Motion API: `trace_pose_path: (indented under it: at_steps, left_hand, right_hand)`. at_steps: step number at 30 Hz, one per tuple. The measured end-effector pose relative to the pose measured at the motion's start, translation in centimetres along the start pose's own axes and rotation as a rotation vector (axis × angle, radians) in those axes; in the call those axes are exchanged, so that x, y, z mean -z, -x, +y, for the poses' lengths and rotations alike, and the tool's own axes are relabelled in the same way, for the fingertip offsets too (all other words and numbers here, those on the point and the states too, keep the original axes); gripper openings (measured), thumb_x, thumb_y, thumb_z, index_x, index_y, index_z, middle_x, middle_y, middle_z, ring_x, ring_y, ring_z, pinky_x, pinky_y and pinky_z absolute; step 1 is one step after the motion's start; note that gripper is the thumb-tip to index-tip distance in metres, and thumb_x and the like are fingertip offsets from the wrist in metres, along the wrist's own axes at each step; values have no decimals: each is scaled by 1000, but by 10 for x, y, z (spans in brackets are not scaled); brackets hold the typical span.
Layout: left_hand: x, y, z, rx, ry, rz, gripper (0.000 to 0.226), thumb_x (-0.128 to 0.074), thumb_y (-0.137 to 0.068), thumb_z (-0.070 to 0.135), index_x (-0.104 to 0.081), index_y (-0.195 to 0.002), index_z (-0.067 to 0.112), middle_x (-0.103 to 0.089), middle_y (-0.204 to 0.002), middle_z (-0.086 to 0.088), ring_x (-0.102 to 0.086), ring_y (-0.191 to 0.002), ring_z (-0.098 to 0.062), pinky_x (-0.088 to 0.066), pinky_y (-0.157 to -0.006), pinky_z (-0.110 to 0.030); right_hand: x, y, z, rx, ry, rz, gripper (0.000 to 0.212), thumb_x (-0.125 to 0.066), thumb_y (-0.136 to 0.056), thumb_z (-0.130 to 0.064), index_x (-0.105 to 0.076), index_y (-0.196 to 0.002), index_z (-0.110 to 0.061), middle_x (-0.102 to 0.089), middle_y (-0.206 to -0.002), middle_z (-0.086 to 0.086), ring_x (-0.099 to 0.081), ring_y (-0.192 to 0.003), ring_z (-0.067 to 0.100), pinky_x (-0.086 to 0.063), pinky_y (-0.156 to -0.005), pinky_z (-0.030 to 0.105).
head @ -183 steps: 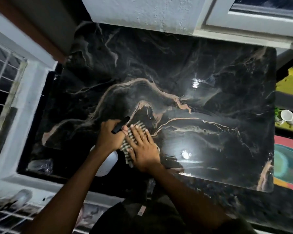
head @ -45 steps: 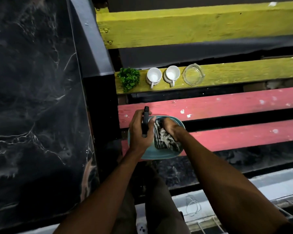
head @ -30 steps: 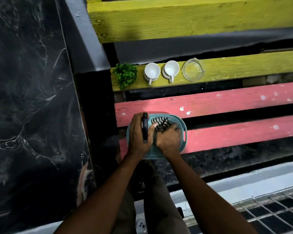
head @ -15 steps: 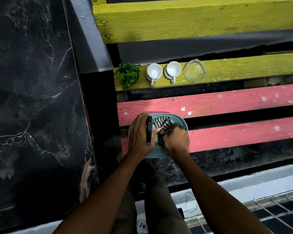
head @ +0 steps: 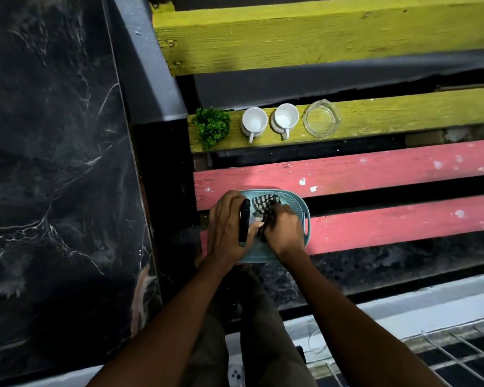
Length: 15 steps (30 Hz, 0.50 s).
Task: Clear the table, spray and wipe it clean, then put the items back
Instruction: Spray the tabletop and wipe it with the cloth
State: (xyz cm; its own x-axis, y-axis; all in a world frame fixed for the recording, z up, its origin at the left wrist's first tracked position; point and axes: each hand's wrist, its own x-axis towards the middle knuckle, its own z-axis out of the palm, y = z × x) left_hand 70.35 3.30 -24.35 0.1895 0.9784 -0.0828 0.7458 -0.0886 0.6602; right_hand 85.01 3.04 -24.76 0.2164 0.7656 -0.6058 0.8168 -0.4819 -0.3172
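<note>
A teal plastic basket (head: pixel 301 208) sits on the pink bench slats. Over it, my left hand (head: pixel 225 224) grips the spray bottle, of which only the black trigger head (head: pixel 244 223) shows. My right hand (head: pixel 284 231) grips the checked cloth (head: pixel 263 203), which lies bunched inside the basket. On the yellow slat beyond stand a small green plant (head: pixel 211 127), two white cups (head: pixel 254 122) (head: pixel 286 120) and a clear glass bowl (head: pixel 322 121). The black marble table (head: pixel 53 163) fills the left side.
The pink slats (head: pixel 375 171) and yellow slats (head: pixel 403 113) run off to the right with dark gaps between them. A dark post (head: pixel 148 79) stands between table and bench. My legs are below, with a white ledge and a metal grille (head: pixel 444 356) at the bottom right.
I have turned from wiping the marble table to the bench. Over the last second both hands have stayed over the basket, my right hand bunching the cloth into it.
</note>
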Motion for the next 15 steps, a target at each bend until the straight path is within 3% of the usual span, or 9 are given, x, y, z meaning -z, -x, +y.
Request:
trace_pose_path:
  at_steps: [3, 5, 10, 15]
  left_hand:
    - [6, 4, -3, 16, -85, -44, 59, -79, -71, 38, -54, -119, 16, -52, -127, -2, -51, -119, -26, -39, -95, -40]
    - [8, 7, -5, 37, -133, -89, 64, -79, -68, 42, -53, -123, 19, -50, -131, -1, -48, -118, -24, -35, -93, -37]
    - [10, 8, -9, 44, -192, -164, 73, -75, -59, 37, -51, -127, 22, -49, -131, 1, -46, -112, -23, -28, -86, -31]
    - [9, 8, -8, 73, -211, -179, 77, -77, -59, 39, -49, -129, 23, -49, -131, 2, -44, -112, -20, -31, -89, -34]
  right_hand:
    - [0, -6, 5, 28, 124, -84, 59, -68, -86, -8, -49, -141, -12, -44, -146, 18, -58, -119, 42, -52, -100, 49]
    - [-3, -10, 6, -15, 179, -69, 63, -67, -88, -6, -43, -146, -11, -39, -151, 20, -51, -130, 41, -51, -104, 49]
    - [-4, -17, 0, -76, 187, -47, 58, -64, -89, -4, -34, -139, -3, -56, -131, 25, -63, -116, 42, -53, -89, 46]
    - [1, -16, -4, -138, 209, -10, 74, -69, -89, -24, -28, -145, 1, -63, -123, 22, -67, -111, 41, -53, -86, 44]
